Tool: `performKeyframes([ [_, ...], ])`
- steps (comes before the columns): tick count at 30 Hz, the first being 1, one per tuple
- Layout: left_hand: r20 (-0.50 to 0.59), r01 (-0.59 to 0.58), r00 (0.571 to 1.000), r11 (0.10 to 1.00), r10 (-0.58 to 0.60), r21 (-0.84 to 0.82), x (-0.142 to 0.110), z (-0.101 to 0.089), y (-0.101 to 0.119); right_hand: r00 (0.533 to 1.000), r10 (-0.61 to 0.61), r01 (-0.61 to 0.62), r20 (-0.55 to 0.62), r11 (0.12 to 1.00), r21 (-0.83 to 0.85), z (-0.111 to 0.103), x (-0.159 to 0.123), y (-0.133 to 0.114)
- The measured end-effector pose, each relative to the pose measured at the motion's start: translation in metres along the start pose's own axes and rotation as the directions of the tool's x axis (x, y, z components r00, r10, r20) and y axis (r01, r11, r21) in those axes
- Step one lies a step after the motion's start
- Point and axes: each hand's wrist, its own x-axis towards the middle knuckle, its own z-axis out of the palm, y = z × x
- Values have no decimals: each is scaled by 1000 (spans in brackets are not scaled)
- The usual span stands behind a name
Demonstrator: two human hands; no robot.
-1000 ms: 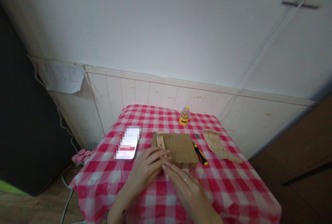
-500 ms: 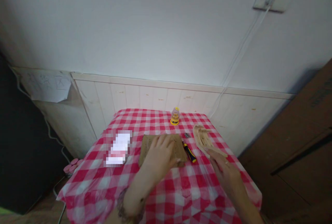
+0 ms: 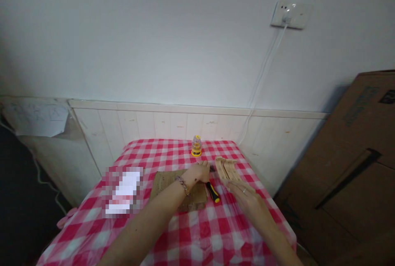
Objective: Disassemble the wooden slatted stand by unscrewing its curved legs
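Curved wooden strips [image 3: 227, 170] are laid on the right of the cloth-covered bench [image 3: 193, 235], their long axis pointing away from the person. Their near end is met by the fingertips of the right hand [image 3: 245, 195], the nearer one; whether they are gripped cannot be told. Left of them, past the screwdriver [image 3: 213, 193], the left hand [image 3: 201, 171] is held over the brown board [image 3: 163, 180], its fingers' closure hidden.
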Motion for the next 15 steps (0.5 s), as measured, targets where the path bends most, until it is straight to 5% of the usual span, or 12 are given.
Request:
performKeyframes([
  [7, 155, -146, 979, 985, 131, 92, 15, 8, -14, 999, 35, -38, -20, 986, -161, 0, 4, -8],
  [15, 152, -233, 964, 969, 218, 86, 10, 4, -27, 997, 72, -69, 16, 986, -152, 9, 12, -5],
])
